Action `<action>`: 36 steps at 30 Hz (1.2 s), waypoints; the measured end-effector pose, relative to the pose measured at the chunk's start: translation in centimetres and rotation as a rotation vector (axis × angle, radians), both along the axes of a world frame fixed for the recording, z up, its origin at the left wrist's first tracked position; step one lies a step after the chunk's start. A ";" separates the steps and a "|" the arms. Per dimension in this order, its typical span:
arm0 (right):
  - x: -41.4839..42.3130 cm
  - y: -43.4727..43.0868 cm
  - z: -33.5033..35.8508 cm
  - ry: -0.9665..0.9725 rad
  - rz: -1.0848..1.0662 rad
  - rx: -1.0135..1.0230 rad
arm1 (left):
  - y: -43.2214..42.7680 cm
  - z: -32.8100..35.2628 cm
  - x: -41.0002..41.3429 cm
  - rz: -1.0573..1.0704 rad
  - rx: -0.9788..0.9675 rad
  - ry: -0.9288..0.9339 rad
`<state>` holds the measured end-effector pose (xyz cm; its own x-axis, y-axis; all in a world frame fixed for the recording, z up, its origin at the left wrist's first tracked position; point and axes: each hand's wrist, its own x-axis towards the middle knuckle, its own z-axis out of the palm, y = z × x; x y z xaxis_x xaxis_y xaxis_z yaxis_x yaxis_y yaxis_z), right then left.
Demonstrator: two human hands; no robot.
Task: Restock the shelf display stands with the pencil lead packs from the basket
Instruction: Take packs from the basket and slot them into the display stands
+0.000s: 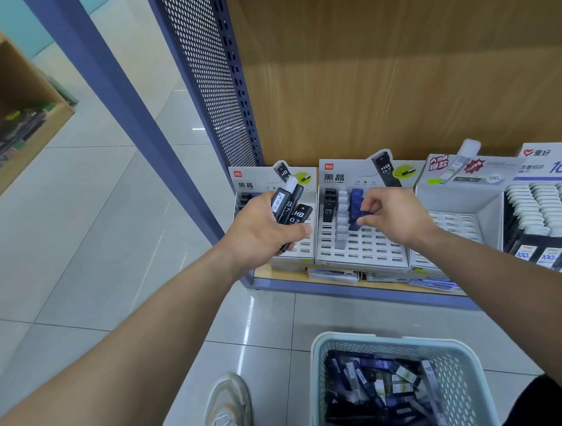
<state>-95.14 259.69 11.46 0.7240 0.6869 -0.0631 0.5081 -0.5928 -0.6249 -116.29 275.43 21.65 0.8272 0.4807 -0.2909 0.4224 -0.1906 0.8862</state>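
Observation:
My left hand grips a fan of several black and white lead packs in front of the leftmost display stand. My right hand pinches one blue lead pack over the blue column of the middle stand, which also holds a black column and a white column. The pale green basket on the floor below is filled with mixed lead packs.
Two more stands with white packs sit to the right on the low shelf. A perforated blue upright bounds the shelf on the left. My shoe is beside the basket on the tiled floor.

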 end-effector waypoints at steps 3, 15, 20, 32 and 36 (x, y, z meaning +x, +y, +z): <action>0.1 0.0 -0.2 -0.016 0.015 0.004 | 0.2 -0.1 0.0 0.009 0.007 0.007; -0.8 0.5 0.7 -0.231 0.058 -0.083 | 0.3 -0.3 0.0 0.002 0.000 -0.008; -4.5 1.4 5.2 0.175 0.099 0.305 | 0.0 -0.3 0.4 -0.018 0.029 -0.004; -7.9 1.7 7.9 0.615 0.050 0.442 | -1.1 -0.7 0.0 -0.116 0.005 -0.024; -7.4 1.6 7.9 0.601 0.019 0.511 | -0.5 -0.6 -0.6 -0.072 0.023 0.006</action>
<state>-102.51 261.28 19.33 0.6534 0.7485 -0.1133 0.0039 -0.1530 -0.9882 -116.91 274.93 21.03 0.8583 0.4265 -0.2854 0.4119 -0.2408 0.8788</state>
